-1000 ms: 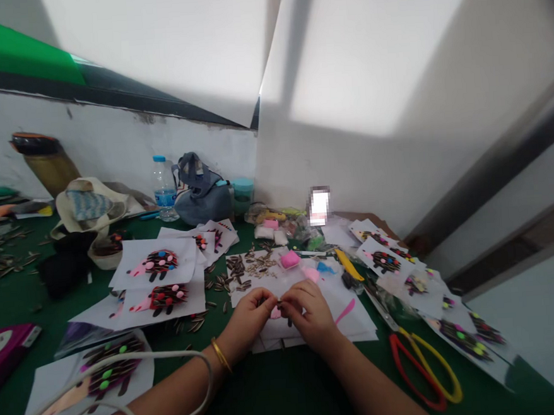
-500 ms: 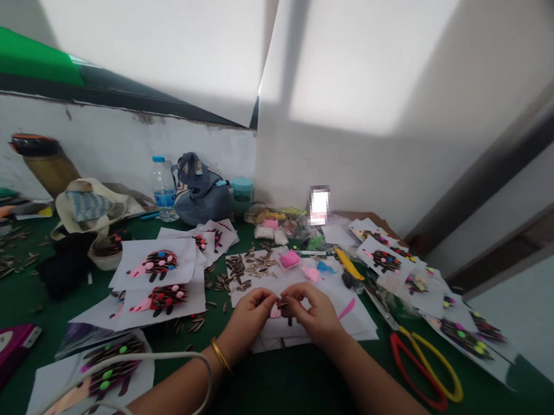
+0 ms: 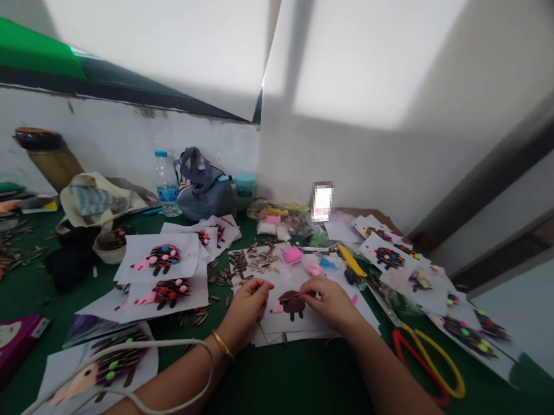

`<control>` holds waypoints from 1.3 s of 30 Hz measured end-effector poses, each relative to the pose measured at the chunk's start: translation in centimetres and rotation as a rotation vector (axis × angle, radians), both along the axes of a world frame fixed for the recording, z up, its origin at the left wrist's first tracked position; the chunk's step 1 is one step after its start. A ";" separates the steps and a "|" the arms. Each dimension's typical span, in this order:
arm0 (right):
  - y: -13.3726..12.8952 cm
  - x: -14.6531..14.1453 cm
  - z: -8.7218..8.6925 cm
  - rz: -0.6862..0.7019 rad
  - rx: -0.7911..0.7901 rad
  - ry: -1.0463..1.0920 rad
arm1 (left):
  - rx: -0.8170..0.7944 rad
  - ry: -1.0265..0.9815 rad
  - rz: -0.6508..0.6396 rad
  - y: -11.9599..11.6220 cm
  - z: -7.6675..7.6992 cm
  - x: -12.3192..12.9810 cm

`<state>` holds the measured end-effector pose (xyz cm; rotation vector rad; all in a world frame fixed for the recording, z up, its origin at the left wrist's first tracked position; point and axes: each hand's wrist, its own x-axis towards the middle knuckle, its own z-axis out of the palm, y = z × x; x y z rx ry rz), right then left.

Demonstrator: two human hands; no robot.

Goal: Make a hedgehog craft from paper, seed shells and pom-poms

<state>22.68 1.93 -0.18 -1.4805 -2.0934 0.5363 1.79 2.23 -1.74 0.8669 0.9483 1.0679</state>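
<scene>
- Left hand (image 3: 247,312) is curling near the paper's left side, thumb and index tips drawn close together; a thin sliver is showing below the palm, cannot tell if it is being held.
- Right hand (image 3: 330,303) is bringing thumb and fingertips nearly together at the right edge of the brown clay hedgehog (image 3: 294,305); a seed-like sliver is lying across the body by the fingertips, cannot tell if they are gripping it.
- Hedgehog is lying flat between the hands on the white paper (image 3: 269,336), pink snout pointing left, dark legs toward the wearer.
- Sunflower seeds (image 3: 238,261) are lying loose at the paper's upper left, some spilling onto the green worktop (image 3: 290,390).
- Pink clay block (image 3: 292,254) and blue clay (image 3: 329,264) are sitting beyond the hands.
- Yellow-handled cutter (image 3: 351,261) is lying right of the blue clay.
- Scissors (image 3: 429,355), red and yellow handles, are resting beside the right forearm.
- Decorated hedgehog pictures are lying both sides: left stack (image 3: 140,250), right stack (image 3: 369,246).
- Water bottle (image 3: 165,180) and blue-grey bag (image 3: 204,193) are standing by the wall.
</scene>
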 end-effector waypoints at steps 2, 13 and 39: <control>-0.3 -0.3 0.3 0.039 -0.016 -0.002 | 0.003 -0.005 -0.006 -0.1 0.1 0.0; -0.6 -2.1 0.0 0.148 0.067 -0.145 | 0.016 -0.006 -0.010 0.0 0.0 0.1; -0.4 -2.9 -0.9 0.169 0.182 -0.329 | 0.010 0.014 -0.025 0.0 -0.1 0.0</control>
